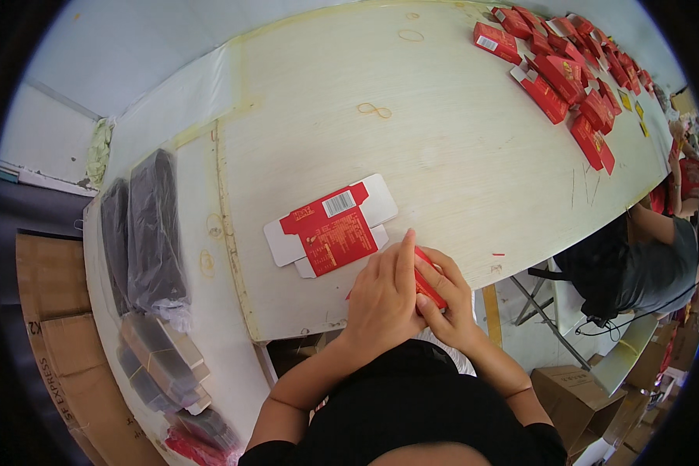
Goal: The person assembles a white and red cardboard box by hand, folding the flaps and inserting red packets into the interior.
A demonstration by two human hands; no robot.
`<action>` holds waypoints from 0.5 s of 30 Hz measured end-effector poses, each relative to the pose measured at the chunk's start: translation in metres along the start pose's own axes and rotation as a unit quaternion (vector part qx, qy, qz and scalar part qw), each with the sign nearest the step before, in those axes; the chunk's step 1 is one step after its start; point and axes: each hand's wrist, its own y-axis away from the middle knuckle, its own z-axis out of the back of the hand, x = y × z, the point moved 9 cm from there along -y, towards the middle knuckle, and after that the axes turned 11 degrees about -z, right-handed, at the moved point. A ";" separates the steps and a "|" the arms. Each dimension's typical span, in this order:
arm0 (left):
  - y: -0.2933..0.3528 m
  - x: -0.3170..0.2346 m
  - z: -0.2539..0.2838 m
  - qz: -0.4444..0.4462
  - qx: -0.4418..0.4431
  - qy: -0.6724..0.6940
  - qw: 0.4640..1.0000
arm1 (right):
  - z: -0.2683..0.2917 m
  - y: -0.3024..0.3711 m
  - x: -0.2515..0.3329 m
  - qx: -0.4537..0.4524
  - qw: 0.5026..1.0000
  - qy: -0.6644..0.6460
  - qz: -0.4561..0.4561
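Note:
Close to the table's near edge, my left hand and my right hand come together around a small red carton. The left palm lies along its left side with the fingers straight and pressed against it. My right fingers wrap its other side, and the thumb rests low on it. Most of the carton is covered by my hands. Just beyond my left hand lies a flat, unfolded red carton with white end flaps and a barcode panel facing up.
Many formed red cartons are heaped at the far right. Rubber bands lie on the white table. Dark plastic-wrapped bundles and strapped grey stacks line the left side. A person sits at right; a brown cardboard box stands below.

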 end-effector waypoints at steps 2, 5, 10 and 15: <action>-0.001 0.001 -0.002 0.004 0.005 0.024 1.000 | 0.004 0.000 0.000 -0.012 1.000 -0.020 -0.005; -0.005 0.000 -0.001 0.005 0.018 0.074 0.997 | 0.010 -0.005 -0.005 0.002 0.999 -0.045 -0.022; 0.001 0.031 0.027 0.001 0.050 0.110 0.993 | 0.099 -0.036 -0.058 -0.108 0.976 -0.163 -0.093; 0.010 0.087 0.030 0.104 0.140 -0.145 0.974 | 0.252 -0.090 -0.031 -0.387 0.690 -0.607 -0.081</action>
